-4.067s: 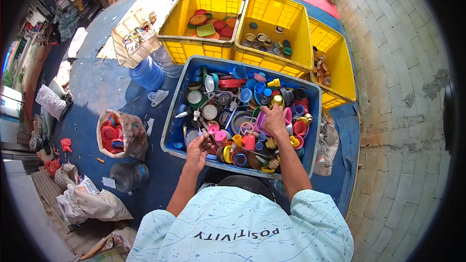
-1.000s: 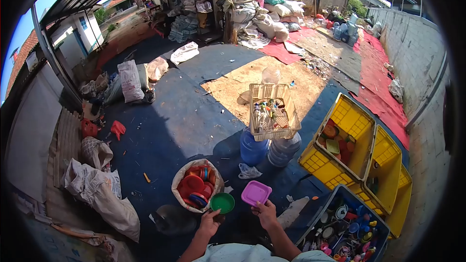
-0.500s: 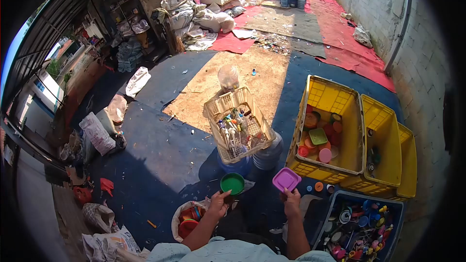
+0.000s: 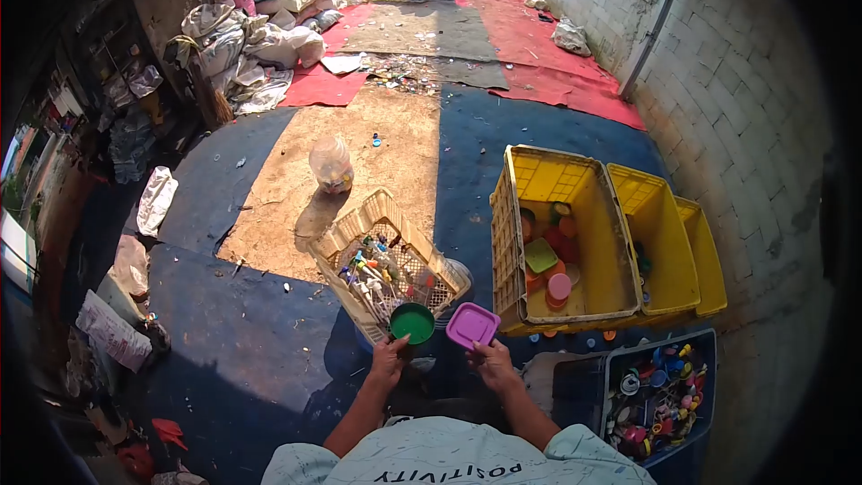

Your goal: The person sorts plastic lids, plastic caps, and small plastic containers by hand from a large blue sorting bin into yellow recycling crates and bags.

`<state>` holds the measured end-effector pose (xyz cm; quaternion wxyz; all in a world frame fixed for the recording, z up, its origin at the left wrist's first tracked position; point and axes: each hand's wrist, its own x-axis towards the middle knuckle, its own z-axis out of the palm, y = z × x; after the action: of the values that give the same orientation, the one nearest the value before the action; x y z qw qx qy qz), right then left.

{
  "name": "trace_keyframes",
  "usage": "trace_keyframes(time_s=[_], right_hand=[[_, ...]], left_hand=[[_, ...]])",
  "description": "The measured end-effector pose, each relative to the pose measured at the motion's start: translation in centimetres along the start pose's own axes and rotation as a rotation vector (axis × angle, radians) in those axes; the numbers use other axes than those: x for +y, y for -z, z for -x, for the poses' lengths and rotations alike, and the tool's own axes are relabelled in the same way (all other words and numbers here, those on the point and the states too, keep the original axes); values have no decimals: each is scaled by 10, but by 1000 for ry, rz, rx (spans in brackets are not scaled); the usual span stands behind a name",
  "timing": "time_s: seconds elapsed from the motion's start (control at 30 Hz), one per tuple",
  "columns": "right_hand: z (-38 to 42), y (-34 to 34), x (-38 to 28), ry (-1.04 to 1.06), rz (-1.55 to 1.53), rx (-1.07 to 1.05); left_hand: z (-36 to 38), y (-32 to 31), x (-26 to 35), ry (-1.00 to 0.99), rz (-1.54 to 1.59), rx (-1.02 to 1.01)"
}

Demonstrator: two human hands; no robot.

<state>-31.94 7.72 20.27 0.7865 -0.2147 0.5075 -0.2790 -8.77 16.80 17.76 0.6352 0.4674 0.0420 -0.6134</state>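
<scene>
My left hand (image 4: pixel 390 359) is closed on the edge of a round green lid (image 4: pixel 413 322). A square purple lid (image 4: pixel 472 325) with rounded corners is gripped at its lower edge by my right hand (image 4: pixel 491 365). The two lids are side by side with a small gap between them. Just beyond them a cream plastic crate (image 4: pixel 334 256) holds a jumble of small plastic pieces (image 4: pixel 366 275). To the right, a big yellow crate (image 4: pixel 588 316) contains several lids, among them a green square lid (image 4: pixel 540 255) and a pink round lid (image 4: pixel 558 286).
Two more yellow crates (image 4: pixel 669 292) stand beside the first, along the block wall (image 4: pixel 718 81). A dark bin (image 4: pixel 709 377) of mixed small plastic parts is at the lower right. A clear plastic jug (image 4: pixel 330 164) stands behind the cream crate. Stuffed sacks (image 4: pixel 301 0) are piled at the back left.
The view has swung right, so the surroundings sit further left. My hands have come closer together, bringing the purple lid near the green one. Both lids are still held.
</scene>
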Motion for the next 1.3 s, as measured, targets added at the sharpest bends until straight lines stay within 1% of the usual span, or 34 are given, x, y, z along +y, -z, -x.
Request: trace_keyframes(time_s=[0.1, 0.17, 0.3, 0.4, 0.47, 0.6, 0.67, 0.7, 0.77, 0.87, 0.9, 0.97, 1.0, 1.07, 1.1, 1.13, 1.2, 1.3], right_hand=[[-8, -11, -29, 119, -110, 46], [-13, -8, -45, 203, -181, 58], [-20, 6, -79, 325, -310, 112], [-33, 25, -103, 396, -373, 147], [-52, 47, -117, 417, -396, 174], [-72, 60, -175, 466, -485, 193], [-100, 79, -199, 493, -502, 201], [-114, 88, -213, 500, -505, 203], [-138, 100, -245, 532, -493, 184], [-155, 99, -310, 538, -465, 195], [-175, 108, -322, 519, -463, 173], [-229, 133, -329, 480, -468, 136], [-247, 142, -324, 405, -392, 174], [-268, 155, -316, 263, -240, 250], [-253, 143, -313, 238, -187, 418], [-246, 146, -302, 262, -201, 368], [-222, 152, -267, 312, -223, 275], [-165, 153, -219, 301, -194, 247]], left_hand=[[-23, -49, 32, 29, -39, -68], [-40, -81, 39, 42, -41, -114], [-87, -126, 30, 119, -97, -274], [-113, -168, 20, 152, -167, -298], [-133, -195, 15, 199, -164, -332], [-173, -268, 7, 208, -207, -353], [-189, -312, 8, 220, -227, -340], [-208, -326, 4, 223, -258, -376], [-234, -364, 1, 209, -234, -381], [-275, -409, -7, 166, -226, -399], [-287, -423, -8, 149, -231, -409], [-294, -460, -6, 236, -245, -127], [-293, -466, -7, 283, -252, 18], [-298, -455, -16, 268, -234, -63], [-296, -443, -20, 256, -224, -122], [-290, -430, -23, 246, -214, -183], [-271, -398, -26, 254, -181, -221], [-234, -338, -34, 306, -145, -244]])
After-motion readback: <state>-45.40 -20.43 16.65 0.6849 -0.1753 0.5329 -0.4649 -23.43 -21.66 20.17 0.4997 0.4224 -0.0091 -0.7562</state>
